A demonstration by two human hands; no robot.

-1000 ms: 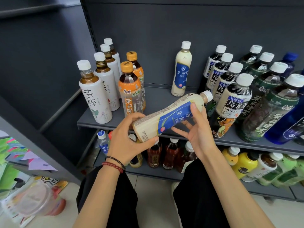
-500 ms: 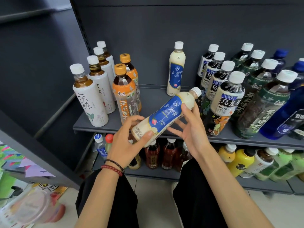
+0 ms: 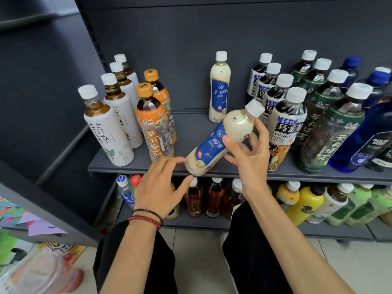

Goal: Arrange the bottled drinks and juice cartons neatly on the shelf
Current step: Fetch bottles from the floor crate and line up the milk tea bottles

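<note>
Where bottles (image 3: 219,88) stand, dark grey shelf (image 3: 191,128), tiled floor (image 3: 197,262)

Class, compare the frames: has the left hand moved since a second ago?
Yes. The left hand has dropped off the cream bottle's base and is now mostly below the shelf's front edge, fingers spread. The right hand grips the bottle.

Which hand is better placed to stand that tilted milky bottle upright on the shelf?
Probably the right hand: it grips the milky bottle by its upper half, in front of the matching upright bottle. The left hand lies open by the base, holding nothing.
</note>
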